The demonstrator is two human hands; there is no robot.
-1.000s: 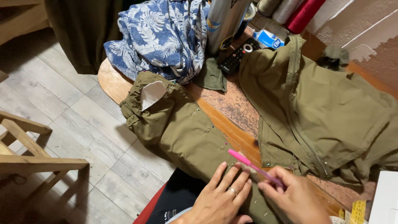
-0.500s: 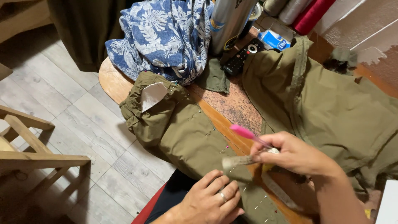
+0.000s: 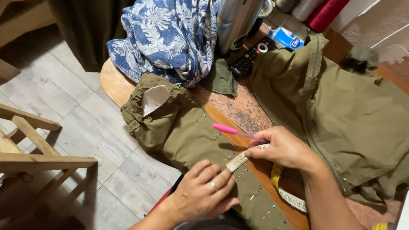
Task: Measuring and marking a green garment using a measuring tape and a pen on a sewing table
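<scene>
Left hand lies flat, fingers spread open, pressing the olive cloth on the table. Right hand has fingers closed on a pink pen and the end of a measuring tape laid across the pinned cloth. Blue patterned shirt lies beyond.

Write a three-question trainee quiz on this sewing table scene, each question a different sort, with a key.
1. True or false: the right hand holds both a pink pen and an end of the measuring tape.
2. Where does the left hand rest? A) on the olive fabric B) on the remote control C) on the wooden chair
3. Fill in: the blue garment has a ____ print.

Key: 1 true; 2 A; 3 leaf.
</scene>
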